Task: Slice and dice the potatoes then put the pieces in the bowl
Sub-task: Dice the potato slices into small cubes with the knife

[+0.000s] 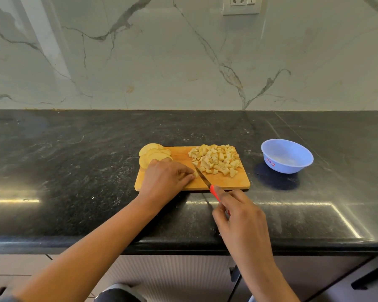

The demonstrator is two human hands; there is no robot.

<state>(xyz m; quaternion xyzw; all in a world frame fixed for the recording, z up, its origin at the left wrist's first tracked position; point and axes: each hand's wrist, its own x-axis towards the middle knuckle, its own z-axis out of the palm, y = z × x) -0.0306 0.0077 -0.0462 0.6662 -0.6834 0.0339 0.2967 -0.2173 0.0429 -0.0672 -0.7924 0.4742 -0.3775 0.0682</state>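
black stone counter (85, 162) | wooden cutting board (227, 182) centre | blue bowl (287, 156) right

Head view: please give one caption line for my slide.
Right hand dices potato with knife on cutting board; left hand steadies it.

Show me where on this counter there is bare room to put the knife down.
Bare counter lies left of the board, behind it up to the wall, and between board and bowl. The board is crowded: slices at its left end, dice at its right, the left hand and the knife in the right hand between.
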